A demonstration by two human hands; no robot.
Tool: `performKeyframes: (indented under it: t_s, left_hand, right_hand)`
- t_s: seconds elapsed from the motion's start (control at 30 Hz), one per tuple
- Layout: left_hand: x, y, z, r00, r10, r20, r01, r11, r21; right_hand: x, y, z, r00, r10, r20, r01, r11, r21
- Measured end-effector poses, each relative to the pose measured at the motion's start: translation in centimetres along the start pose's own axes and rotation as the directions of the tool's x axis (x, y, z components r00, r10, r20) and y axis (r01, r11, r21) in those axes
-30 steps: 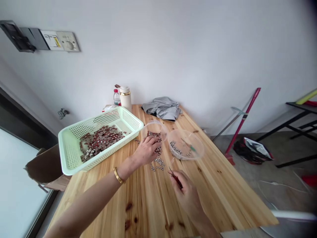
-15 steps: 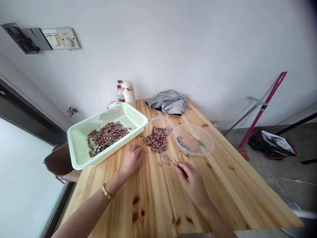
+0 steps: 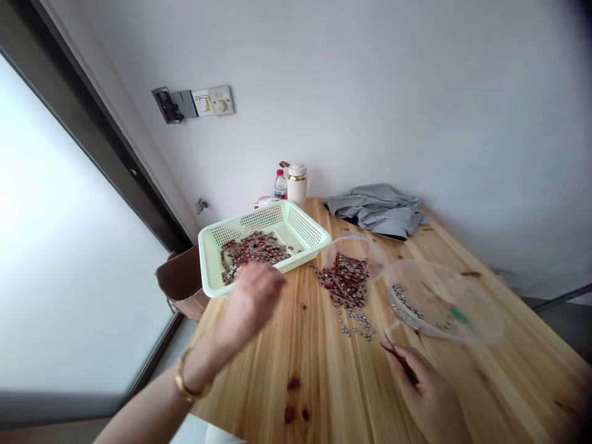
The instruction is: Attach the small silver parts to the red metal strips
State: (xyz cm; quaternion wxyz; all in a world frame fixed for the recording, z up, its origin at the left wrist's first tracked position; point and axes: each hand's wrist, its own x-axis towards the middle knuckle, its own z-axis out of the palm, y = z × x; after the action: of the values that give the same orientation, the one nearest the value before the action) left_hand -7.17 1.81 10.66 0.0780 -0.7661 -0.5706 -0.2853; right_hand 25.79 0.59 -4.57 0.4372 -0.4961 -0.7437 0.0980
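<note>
My left hand (image 3: 259,295), blurred by motion, is raised at the near edge of the pale green plastic basket (image 3: 213,291). Its fingers are curled closed; anything in them is hidden. Inside the basket lies a heap of small brown strips with silvery dots (image 3: 259,246). Dark red tweezers (image 3: 401,361) are gripped in my right hand (image 3: 432,394), low over the wooden table, tips pointing away from me. Just beyond those tips, small silvery round pieces (image 3: 361,324) lie scattered beside a pile of brown strips (image 3: 345,283).
A clear round tub (image 3: 377,253) stands behind the pile. To its right, a wider clear tub (image 3: 490,320) holds silvery pieces and a green-handled tool (image 3: 457,314). A grey cloth (image 3: 377,209), a white flask (image 3: 296,188) and a bottle (image 3: 280,185) are at the back. A cardboard box (image 3: 185,280) sits left.
My left hand has lifted from the tabletop near the strip pile and moved left to the basket's edge. The view has turned left. My right hand still holds the tweezers.
</note>
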Motion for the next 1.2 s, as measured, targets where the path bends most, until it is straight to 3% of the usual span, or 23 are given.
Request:
performKeyframes:
  t_s: [0.07, 0.13, 0.2, 0.23, 0.3, 0.37, 0.43, 0.47, 0.5, 0.57, 0.67, 0.77, 0.9, 1.03, 1.2]
  left_hand:
    - [1.3, -4.6, -5.1, 0.96, -0.164, -0.227, 0.208, 0.961, 0.184]
    - [2.9, -9.6, -8.6, 0.885, -0.321, -0.336, 0.429, 0.843, 0.326]
    - [4.1, -12.8, -9.9, 0.846, -0.418, -0.331, 0.528, 0.745, 0.409]
    - [4.3, -13.2, -9.7, 0.849, -0.416, -0.325, 0.523, 0.745, 0.414]
    - [4.0, -11.5, -7.8, 0.881, -0.321, -0.349, 0.438, 0.832, 0.34]
    - [2.9, -7.6, -4.2, 0.939, -0.127, -0.32, 0.194, 0.963, 0.186]
    - [1.9, -3.1, 0.3, 0.99, 0.093, -0.11, -0.096, 0.995, -0.016]
    - [1.5, -1.2, 2.8, 0.979, 0.202, 0.009, -0.2, 0.973, -0.118]
    - [1.4, 0.3, 5.2, 0.962, 0.251, 0.103, -0.228, 0.954, -0.194]
    - [1.3, 2.3, 9.4, 0.954, 0.251, 0.167, -0.204, 0.945, -0.255]
    - [1.2, 3.9, 13.4, 0.915, 0.294, 0.277, -0.224, 0.94, -0.257]
    - [0.2, 5.7, 14.7, 0.889, 0.29, 0.355, -0.235, 0.953, -0.19]
    - [-1.2, 8.1, 15.4, 0.902, 0.133, 0.41, -0.12, 0.991, -0.056]
    - [-1.0, 9.3, 16.2, 0.905, 0.102, 0.414, -0.082, 0.994, -0.066]
    - [-0.5, 10.1, 16.7, 0.924, 0.076, 0.374, -0.021, 0.989, -0.149]
  right_hand:
    - [0.1, -0.3, 0.1, 1.0, 0.011, 0.003, -0.011, 1.0, 0.012]
    - [0.2, -0.7, 0.0, 0.999, 0.052, 0.011, -0.053, 0.998, 0.029]
    - [0.2, -1.1, 0.0, 0.995, 0.097, 0.007, -0.097, 0.995, 0.034]
    - [0.1, -1.2, -0.1, 0.993, 0.118, 0.002, -0.118, 0.992, 0.039]
    - [0.2, -1.5, -0.2, 0.989, 0.15, -0.001, -0.15, 0.987, 0.05]
    - [0.6, -1.9, -0.3, 0.986, 0.168, 0.012, -0.168, 0.984, 0.061]
    - [1.3, -2.6, -0.6, 0.985, 0.171, 0.028, -0.172, 0.983, 0.063]
    - [1.7, -2.9, -0.7, 0.987, 0.16, 0.035, -0.162, 0.985, 0.06]
    - [2.2, -3.3, -0.9, 0.989, 0.144, 0.042, -0.146, 0.988, 0.051]
    - [3.1, -3.8, -1.1, 0.993, 0.109, 0.055, -0.109, 0.994, 0.012]
    - [4.1, -3.6, -1.2, 0.992, 0.064, 0.105, -0.056, 0.995, -0.078]
    - [4.7, -2.6, -0.9, 0.99, 0.043, 0.134, -0.022, 0.988, -0.152]
    - [5.4, -1.2, 0.2, 0.972, 0.076, 0.224, -0.008, 0.958, -0.288]
    - [6.7, -0.9, 1.4, 0.935, 0.094, 0.342, 0.041, 0.929, -0.367]
    - [7.9, -1.4, 2.0, 0.906, 0.122, 0.404, 0.043, 0.925, -0.377]
